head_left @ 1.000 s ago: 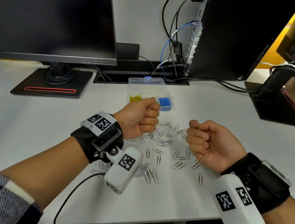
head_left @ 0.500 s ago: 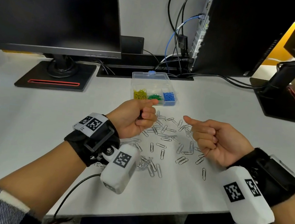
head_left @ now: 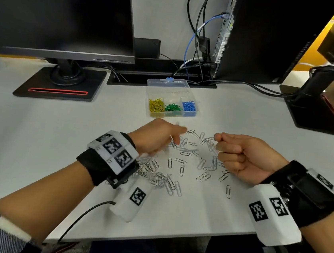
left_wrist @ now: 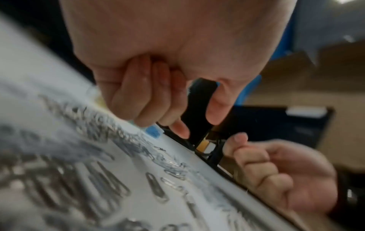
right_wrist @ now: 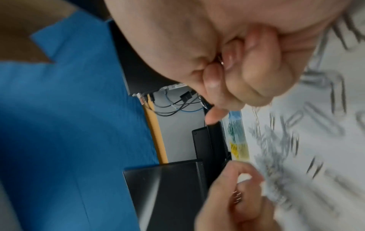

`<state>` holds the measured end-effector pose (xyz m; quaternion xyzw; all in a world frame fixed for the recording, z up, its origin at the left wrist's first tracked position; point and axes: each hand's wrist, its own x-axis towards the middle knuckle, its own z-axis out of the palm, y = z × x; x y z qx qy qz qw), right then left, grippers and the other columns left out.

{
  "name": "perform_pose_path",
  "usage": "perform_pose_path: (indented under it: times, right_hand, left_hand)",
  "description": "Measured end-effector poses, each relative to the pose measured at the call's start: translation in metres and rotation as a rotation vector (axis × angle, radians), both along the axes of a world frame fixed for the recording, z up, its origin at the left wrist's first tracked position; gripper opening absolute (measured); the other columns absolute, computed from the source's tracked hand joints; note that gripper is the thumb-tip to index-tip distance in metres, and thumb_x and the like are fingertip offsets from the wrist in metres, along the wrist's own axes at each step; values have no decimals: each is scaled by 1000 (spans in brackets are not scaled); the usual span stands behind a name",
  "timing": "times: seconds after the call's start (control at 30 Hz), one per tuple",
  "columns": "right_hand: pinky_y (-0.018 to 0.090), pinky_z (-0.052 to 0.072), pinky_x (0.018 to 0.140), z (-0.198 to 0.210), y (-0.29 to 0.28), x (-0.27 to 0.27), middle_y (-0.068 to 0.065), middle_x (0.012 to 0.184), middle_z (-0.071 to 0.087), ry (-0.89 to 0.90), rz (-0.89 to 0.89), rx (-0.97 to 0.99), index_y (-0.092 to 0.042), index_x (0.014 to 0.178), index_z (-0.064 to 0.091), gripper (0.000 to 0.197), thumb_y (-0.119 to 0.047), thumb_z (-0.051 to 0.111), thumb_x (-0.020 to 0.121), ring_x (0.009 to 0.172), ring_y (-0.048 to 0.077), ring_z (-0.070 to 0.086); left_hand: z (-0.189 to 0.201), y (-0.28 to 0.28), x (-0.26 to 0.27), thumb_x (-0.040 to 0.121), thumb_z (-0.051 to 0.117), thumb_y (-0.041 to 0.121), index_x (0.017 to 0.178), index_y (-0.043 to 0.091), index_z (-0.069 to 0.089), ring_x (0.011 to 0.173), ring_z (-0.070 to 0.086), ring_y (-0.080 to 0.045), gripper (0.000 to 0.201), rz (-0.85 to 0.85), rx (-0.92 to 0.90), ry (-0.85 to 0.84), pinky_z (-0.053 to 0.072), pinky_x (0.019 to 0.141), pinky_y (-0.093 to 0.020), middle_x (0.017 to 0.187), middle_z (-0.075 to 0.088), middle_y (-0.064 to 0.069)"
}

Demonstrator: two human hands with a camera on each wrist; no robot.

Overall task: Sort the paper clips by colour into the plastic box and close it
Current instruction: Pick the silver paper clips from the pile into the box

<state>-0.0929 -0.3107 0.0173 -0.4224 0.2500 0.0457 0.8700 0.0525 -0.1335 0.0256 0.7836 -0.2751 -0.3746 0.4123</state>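
Observation:
The clear plastic box [head_left: 189, 90] stands open at the back of the desk, its lid tipped back. Its front compartments hold yellow clips [head_left: 156, 106], green clips [head_left: 173, 108] and blue clips [head_left: 189, 106]. Several silver paper clips [head_left: 182, 167] lie scattered on the white desk in front of it. My left hand [head_left: 178, 136] hovers low over their left side, fingers curled round a few silver clips [right_wrist: 237, 197]. My right hand [head_left: 217, 140], a fist on the right, pinches silver clips [head_left: 210, 146] that hang from its thumb and forefinger.
A monitor on a black stand [head_left: 62, 85] is at the back left. A computer case [head_left: 265, 37] with cables stands behind the box. Another monitor stand [head_left: 313, 114] sits at the right. The desk's front edge [head_left: 149, 236] is near my wrists.
Both hands have dropped from fists held above the desk down to the silver clips. The left came back from near the box; the right now pinches clips at the far side.

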Motion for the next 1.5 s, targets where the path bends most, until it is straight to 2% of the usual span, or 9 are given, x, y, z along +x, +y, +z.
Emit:
perform_pose_path:
  times: [0.07, 0.27, 0.7, 0.83, 0.93, 1.07, 1.17, 1.33, 1.5]
  right_hand:
    - [16, 12, 33, 2, 2, -3, -8, 50, 23, 39, 4, -226, -10, 81, 54, 25, -14, 37, 99, 39, 5, 18]
    - [11, 34, 52, 19, 33, -14, -12, 52, 46, 9, 562, -1660, -23, 89, 67, 7, -20, 69, 83, 53, -8, 48]
    - [15, 29, 56, 8, 29, 4, -15, 62, 46, 60, 828, -1784, -30, 84, 62, 9, -29, 71, 83, 62, -1, 43]
    - [9, 33, 55, 8, 27, 3, -41, 53, 47, 22, 892, -1759, -25, 81, 61, 8, -26, 65, 88, 59, -17, 46]
    - [11, 32, 51, 7, 19, -1, -21, 50, 52, 21, 661, -1544, -18, 76, 56, 19, -23, 56, 94, 49, -3, 48]
    - [19, 10, 38, 7, 5, -16, -6, 53, 17, -11, 130, -463, -19, 72, 19, 24, -16, 37, 89, 45, 10, 10]
    - [21, 13, 37, 6, -3, -27, -5, 56, 15, -135, 17, 21, -18, 69, 28, 12, -20, 34, 79, 46, 10, 11]
    - [20, 27, 41, -1, -8, -34, -5, 62, 24, -189, -62, 259, -14, 71, 45, 14, -21, 37, 79, 50, 9, 23]
    - [21, 35, 41, -9, -12, -37, -2, 60, 36, -126, -110, 330, -12, 65, 50, 26, -22, 66, 83, 47, 11, 36]
  left_hand:
    - [1, -5, -6, 93, 55, 42, 72, 14, 62, 62, 49, -11, 35, -130, 103, -307, 37, 59, -26, 67, 55, 2]
    - [2, -1, -6, 90, 58, 43, 80, 21, 62, 79, 53, -15, 25, -261, 228, -418, 39, 70, -29, 87, 60, 3]
    - [-1, -1, -1, 85, 69, 37, 84, 24, 58, 77, 53, -11, 17, -371, 346, -585, 40, 62, -25, 88, 58, 6]
    - [-4, -2, 0, 88, 65, 39, 85, 25, 58, 77, 53, -10, 16, -351, 351, -575, 42, 68, -26, 92, 58, 6]
    - [-2, 0, 1, 92, 60, 38, 93, 19, 62, 69, 49, -4, 19, -305, 296, -569, 37, 60, -23, 88, 56, 8]
    - [-1, 3, 8, 94, 56, 37, 96, 15, 66, 74, 57, -8, 25, -240, 173, -535, 43, 65, -24, 95, 63, 2]
    - [0, 3, 8, 94, 58, 34, 92, 11, 68, 68, 58, -5, 25, -180, 58, -471, 42, 62, -20, 95, 68, -3]
    - [-2, 3, 5, 95, 57, 29, 89, 9, 68, 46, 49, 9, 24, -138, -26, -435, 32, 45, -7, 78, 60, 7]
    - [-5, 6, 3, 95, 57, 30, 88, 14, 69, 81, 61, -5, 22, -147, -27, -393, 39, 66, -16, 96, 68, 4]
